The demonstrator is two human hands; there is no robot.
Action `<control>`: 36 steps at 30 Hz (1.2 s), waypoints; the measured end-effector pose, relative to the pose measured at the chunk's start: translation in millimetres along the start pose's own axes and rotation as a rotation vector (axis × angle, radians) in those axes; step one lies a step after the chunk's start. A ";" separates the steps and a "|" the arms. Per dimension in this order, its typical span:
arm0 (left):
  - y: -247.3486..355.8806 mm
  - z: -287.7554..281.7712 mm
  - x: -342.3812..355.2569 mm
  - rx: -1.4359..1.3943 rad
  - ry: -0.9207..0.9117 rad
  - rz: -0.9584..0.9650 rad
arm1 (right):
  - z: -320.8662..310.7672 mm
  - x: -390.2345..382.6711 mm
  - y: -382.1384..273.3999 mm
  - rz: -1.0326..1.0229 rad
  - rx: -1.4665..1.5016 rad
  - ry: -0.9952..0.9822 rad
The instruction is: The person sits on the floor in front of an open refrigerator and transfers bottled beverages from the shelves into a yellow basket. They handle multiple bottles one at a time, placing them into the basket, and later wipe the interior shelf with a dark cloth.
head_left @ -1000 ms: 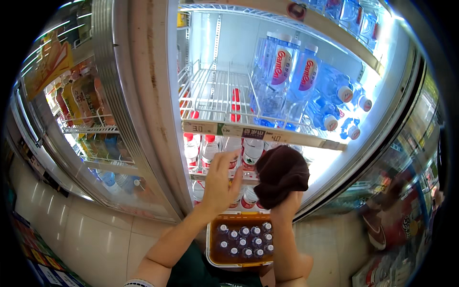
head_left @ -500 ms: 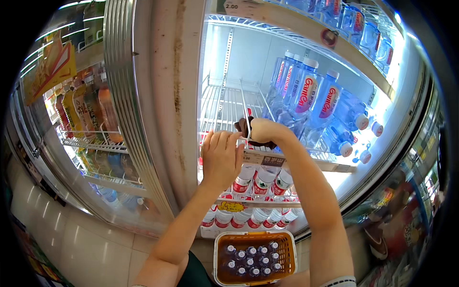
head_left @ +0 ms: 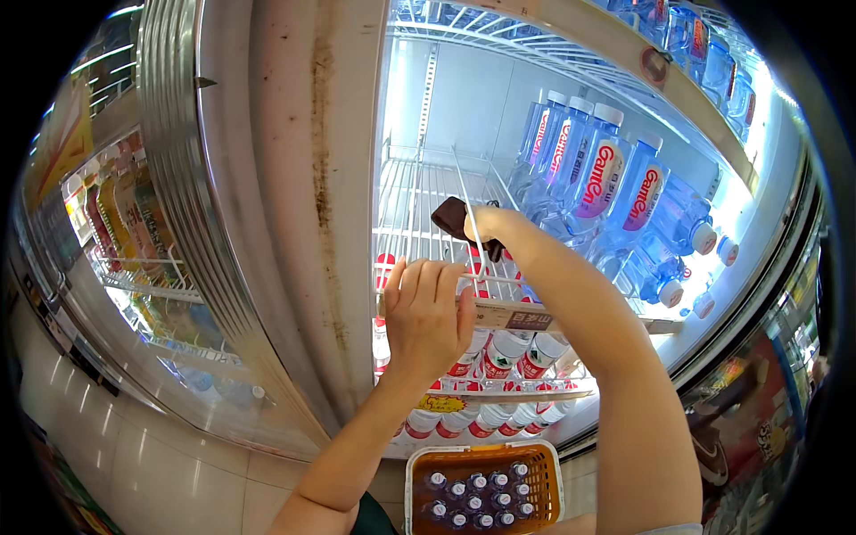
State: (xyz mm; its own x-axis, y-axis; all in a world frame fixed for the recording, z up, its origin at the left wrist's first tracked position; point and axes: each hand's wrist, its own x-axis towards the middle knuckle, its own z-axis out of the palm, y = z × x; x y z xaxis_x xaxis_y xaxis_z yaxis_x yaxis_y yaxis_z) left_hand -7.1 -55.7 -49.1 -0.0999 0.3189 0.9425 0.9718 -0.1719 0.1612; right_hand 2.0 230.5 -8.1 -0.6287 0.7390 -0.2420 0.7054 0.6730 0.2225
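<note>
My right hand (head_left: 486,223) grips a dark brown cloth (head_left: 448,217) among the white wires of the middle shelf (head_left: 410,178) in the lit drinks fridge. My left hand (head_left: 428,312) rests at that shelf's front edge, fingers curled over the rail. Just right of the cloth, blue-tinted water bottles (head_left: 597,178) stand upright and others lie with white caps facing out. Beneath the shelf are rows of clear bottles (head_left: 504,355) with red-and-white labels.
An orange basket (head_left: 544,459) of capped dark-looking bottles stands below me. Another glass-fronted fridge (head_left: 134,214) is to the left, beyond a stained upright frame (head_left: 303,178). An upper shelf (head_left: 642,67) holds more bottles. Tiled floor (head_left: 107,446) shows at lower left.
My right hand has carried the cloth up and inward onto the middle shelf, then slightly deeper. My left hand has gone from loosely raised to curled over the shelf's front rail.
</note>
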 end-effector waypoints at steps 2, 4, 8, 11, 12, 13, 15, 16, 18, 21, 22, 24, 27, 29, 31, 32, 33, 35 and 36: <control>-10.8 -5.8 -2.5 0.072 0.005 -0.016 | -24.8 -41.3 -36.6 0.077 0.275 0.050; 1.0 2.1 1.0 0.033 0.003 0.007 | -3.3 -17.3 2.5 0.019 0.144 0.013; -3.9 -5.5 2.2 0.075 -0.017 0.003 | -35.5 -103.2 -32.5 -0.147 0.075 -0.058; -5.0 -8.9 4.2 0.084 -0.040 -0.002 | -34.4 -159.3 -46.8 -0.202 0.325 0.033; -5.0 -9.6 4.6 0.095 -0.038 0.007 | -35.8 -177.3 -48.4 -0.210 0.323 0.014; -1.5 -10.6 5.7 0.089 -0.061 0.001 | -22.1 -191.8 -42.5 -0.236 0.515 0.206; 2.6 -24.1 9.1 0.104 -0.097 -0.016 | -8.0 -239.0 -45.4 -0.270 0.652 0.527; 1.7 -27.4 10.1 0.104 -0.100 -0.023 | 2.5 -242.9 -43.4 -0.336 0.690 0.618; 2.6 -23.2 11.4 0.108 -0.073 -0.021 | 22.6 -243.4 -37.6 -0.454 0.772 0.796; 6.1 -16.4 18.0 0.147 -0.070 -0.067 | 37.6 -240.0 -40.5 -0.604 0.718 0.986; 8.5 -17.7 24.5 0.148 -0.057 -0.096 | 37.0 -241.4 -43.9 -0.631 0.728 1.015; 12.5 -10.8 43.0 0.139 0.044 -0.069 | 35.7 -240.1 -43.5 -0.586 0.787 1.005; 1.5 10.9 75.6 0.158 -0.164 0.076 | 33.8 -230.6 -44.9 -0.542 0.695 1.077; -4.7 19.5 103.1 0.271 -0.621 0.126 | 29.7 -230.6 -49.4 -0.470 0.705 1.158; -0.4 29.9 132.9 0.432 -0.997 0.041 | 29.6 -224.4 -43.2 -0.463 0.623 1.266; 2.4 38.0 142.5 0.482 -1.175 0.011 | 30.9 -220.5 -38.3 -0.468 0.579 1.323; 7.8 45.9 142.6 0.548 -1.222 0.042 | 31.6 -218.3 -33.6 -0.455 0.538 1.287; 15.0 65.4 141.7 0.647 -1.280 0.019 | 37.9 -215.9 -33.8 -0.420 0.535 1.271; 11.6 71.3 143.8 0.693 -1.273 0.088 | 38.4 -216.3 -34.7 -0.397 0.554 1.261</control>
State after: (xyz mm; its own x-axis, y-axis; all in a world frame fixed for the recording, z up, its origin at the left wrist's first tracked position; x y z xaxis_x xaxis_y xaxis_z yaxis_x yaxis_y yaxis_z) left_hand 5.0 54.6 67.4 -0.1406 0.9900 -0.0112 0.9076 0.1244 -0.4011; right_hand 126.1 46.2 0.3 -0.4693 0.2394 0.8500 0.2673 0.9559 -0.1216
